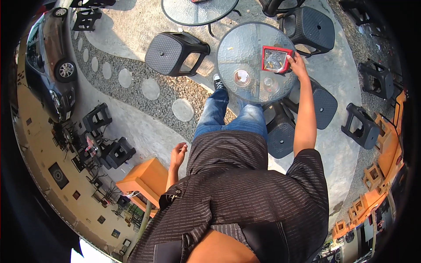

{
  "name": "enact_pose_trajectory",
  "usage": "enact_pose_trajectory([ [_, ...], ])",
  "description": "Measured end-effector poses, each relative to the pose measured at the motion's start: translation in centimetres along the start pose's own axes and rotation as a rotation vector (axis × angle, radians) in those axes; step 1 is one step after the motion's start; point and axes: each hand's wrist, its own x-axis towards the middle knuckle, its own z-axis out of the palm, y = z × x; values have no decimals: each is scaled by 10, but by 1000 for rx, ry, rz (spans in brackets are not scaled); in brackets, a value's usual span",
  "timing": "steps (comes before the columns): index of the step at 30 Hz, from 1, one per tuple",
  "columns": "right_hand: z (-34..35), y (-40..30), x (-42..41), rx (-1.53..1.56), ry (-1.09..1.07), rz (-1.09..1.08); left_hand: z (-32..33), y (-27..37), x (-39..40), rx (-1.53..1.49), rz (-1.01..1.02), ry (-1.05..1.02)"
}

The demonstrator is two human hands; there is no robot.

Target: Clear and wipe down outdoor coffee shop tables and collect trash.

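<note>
My right hand [297,65] grips the right edge of a red-rimmed square ashtray [278,59]. Cigarette butts and ash lie inside it. The ashtray is over the right part of a round textured-glass table [253,36]; whether it rests on the glass or is slightly raised, I cannot tell. Nearer to me on the table are a clear cup with brown residue [241,78] and a small clear glass [268,82]. A yellowish butt [230,48] lies on the far left of the tabletop. At my left side hangs my left hand [178,154], loosely curled, with nothing visible in it.
Black plastic stools surround the table, including one at its left [164,54] and one by my right leg [281,143]. Another glass table [197,14] stands beyond. Round stepping stones [183,109] cross gravel at left. An orange wooden stand [146,177] is near my left hand; a car [49,65] is parked farther left.
</note>
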Motion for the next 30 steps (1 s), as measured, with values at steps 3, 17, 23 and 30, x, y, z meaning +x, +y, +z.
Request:
enact_pose_trajectory([
  [3, -35, 4, -57, 73, 116, 92, 28, 64, 48, 82, 292, 50],
  [17, -26, 44, -222, 620, 567, 309, 338, 302, 158, 733, 1125, -239],
  [23, -11, 53, -253, 806, 690, 307, 366, 299, 188, 695, 1164, -235],
  [30, -9, 42, -264, 797, 746, 242, 360, 318, 174, 544, 1229, -314],
])
